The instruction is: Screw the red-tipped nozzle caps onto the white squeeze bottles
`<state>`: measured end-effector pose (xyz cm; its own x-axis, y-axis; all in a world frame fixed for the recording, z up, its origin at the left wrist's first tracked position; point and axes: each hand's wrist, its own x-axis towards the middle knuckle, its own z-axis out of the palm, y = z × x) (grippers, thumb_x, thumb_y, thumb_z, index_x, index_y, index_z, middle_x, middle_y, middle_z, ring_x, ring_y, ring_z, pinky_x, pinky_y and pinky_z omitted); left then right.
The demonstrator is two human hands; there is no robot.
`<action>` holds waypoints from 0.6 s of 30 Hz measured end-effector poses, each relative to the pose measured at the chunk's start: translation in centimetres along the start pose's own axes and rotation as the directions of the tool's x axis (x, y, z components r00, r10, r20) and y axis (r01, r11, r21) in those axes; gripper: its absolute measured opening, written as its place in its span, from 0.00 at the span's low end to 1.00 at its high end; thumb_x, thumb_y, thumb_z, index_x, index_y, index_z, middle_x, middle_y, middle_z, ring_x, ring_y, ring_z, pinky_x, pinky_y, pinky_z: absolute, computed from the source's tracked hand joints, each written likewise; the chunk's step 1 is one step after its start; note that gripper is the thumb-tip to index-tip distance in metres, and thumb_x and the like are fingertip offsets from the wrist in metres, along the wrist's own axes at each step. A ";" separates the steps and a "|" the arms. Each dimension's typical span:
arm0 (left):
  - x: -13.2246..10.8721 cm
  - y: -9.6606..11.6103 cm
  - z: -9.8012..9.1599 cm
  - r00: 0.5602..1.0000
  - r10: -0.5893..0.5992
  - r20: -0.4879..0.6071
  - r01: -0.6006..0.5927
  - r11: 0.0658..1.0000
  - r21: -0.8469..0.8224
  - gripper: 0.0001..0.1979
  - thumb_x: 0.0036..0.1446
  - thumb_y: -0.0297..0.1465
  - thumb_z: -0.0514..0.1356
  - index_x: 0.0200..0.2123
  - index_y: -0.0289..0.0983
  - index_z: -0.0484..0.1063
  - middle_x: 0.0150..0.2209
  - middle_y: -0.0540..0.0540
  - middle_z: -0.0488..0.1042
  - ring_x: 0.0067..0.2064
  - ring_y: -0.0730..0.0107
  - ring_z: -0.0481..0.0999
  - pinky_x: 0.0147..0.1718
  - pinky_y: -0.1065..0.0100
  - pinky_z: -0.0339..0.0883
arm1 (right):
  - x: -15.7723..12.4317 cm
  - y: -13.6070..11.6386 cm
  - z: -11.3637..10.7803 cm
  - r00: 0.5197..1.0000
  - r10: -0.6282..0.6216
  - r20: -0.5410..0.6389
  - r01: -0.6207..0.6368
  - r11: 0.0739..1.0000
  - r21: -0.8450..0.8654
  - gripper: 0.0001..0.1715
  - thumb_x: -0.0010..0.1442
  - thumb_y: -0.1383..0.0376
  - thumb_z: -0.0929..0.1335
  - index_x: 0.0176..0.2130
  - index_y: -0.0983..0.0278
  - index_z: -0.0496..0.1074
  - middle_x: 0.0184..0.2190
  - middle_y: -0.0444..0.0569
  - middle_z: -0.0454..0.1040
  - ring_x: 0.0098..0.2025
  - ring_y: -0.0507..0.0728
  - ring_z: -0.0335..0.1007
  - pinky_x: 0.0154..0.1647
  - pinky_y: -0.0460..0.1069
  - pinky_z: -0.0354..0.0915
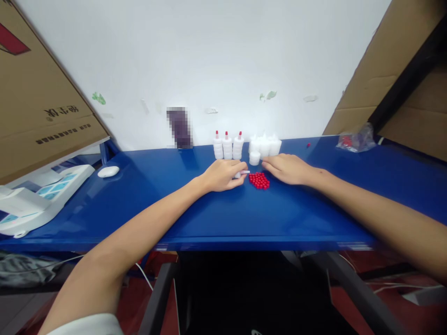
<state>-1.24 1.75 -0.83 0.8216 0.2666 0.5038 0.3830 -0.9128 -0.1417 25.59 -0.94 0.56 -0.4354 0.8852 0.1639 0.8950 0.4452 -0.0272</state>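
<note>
My left hand (223,175) is closed around a white pointed nozzle (245,172), whose tip points right; whatever lies deeper in the palm is hidden. Just right of that tip, small red caps (259,180) lie in a tight cluster on the blue table. My right hand (288,168) rests palm down with its fingers stretched out to the left. Its fingertips are beside a short white round piece (254,158); I cannot tell if they touch it. Behind my left hand stand three white squeeze bottles (227,148) with red-capped tips. Several white bottles (265,145) without red caps are grouped behind my right hand.
A clear plastic bag (355,139) with red pieces lies at the back right, and a lone red cap (308,145) sits nearer. A white device (52,195) and a white oval object (108,171) occupy the left. Cardboard (42,88) flanks the table (216,223).
</note>
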 end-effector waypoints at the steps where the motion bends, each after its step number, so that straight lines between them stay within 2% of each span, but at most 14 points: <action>1: 0.0 0.0 0.1 1.000 -0.004 -0.001 0.004 1.000 -0.006 0.12 0.71 0.36 0.52 0.41 0.37 0.73 0.34 0.46 0.80 0.34 0.67 0.79 0.30 0.67 0.64 | 0.0 -0.2 0.1 1.000 0.000 0.001 0.000 1.000 -0.002 0.24 0.74 0.56 0.55 0.43 0.62 0.74 0.40 0.58 0.81 0.39 0.66 0.78 0.35 0.56 0.62; 6: 0.1 0.1 0.2 1.000 -0.025 0.017 0.025 0.999 -0.032 0.12 0.70 0.36 0.53 0.41 0.37 0.73 0.35 0.46 0.80 0.34 0.67 0.78 0.30 0.67 0.64 | 0.2 -0.5 0.1 1.000 -0.016 0.018 0.016 1.000 0.017 0.16 0.69 0.59 0.60 0.39 0.61 0.73 0.37 0.55 0.81 0.36 0.64 0.76 0.34 0.54 0.62; 10: 0.1 0.2 0.1 0.999 -0.037 0.035 0.039 0.998 -0.043 0.12 0.70 0.36 0.53 0.40 0.37 0.73 0.34 0.46 0.80 0.33 0.68 0.77 0.30 0.67 0.63 | 0.5 0.1 0.1 1.000 0.011 0.000 -0.010 0.991 0.130 0.21 0.71 0.57 0.58 0.35 0.61 0.73 0.39 0.55 0.81 0.40 0.64 0.77 0.39 0.55 0.64; 13: 0.1 0.2 0.1 0.998 -0.044 0.040 0.046 0.998 -0.046 0.12 0.70 0.36 0.52 0.40 0.37 0.73 0.34 0.46 0.80 0.34 0.68 0.77 0.30 0.68 0.63 | 0.6 0.6 -0.1 1.000 0.016 -0.014 -0.013 0.975 0.223 0.21 0.70 0.58 0.58 0.33 0.62 0.73 0.36 0.53 0.81 0.39 0.63 0.77 0.41 0.55 0.64; 18: 0.1 0.2 0.0 0.996 -0.059 0.066 0.062 0.997 -0.044 0.13 0.70 0.36 0.52 0.41 0.37 0.74 0.35 0.46 0.80 0.35 0.67 0.78 0.31 0.67 0.64 | 0.2 0.7 -0.5 1.000 -0.018 0.009 0.014 0.964 0.267 0.14 0.66 0.60 0.63 0.37 0.62 0.75 0.31 0.50 0.79 0.33 0.60 0.74 0.39 0.53 0.63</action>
<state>-1.10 1.64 -0.84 0.8235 0.3397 0.4543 0.4144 -0.9072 -0.0728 26.16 -0.56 1.09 -0.4519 0.8785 0.1553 0.8303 0.4778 -0.2868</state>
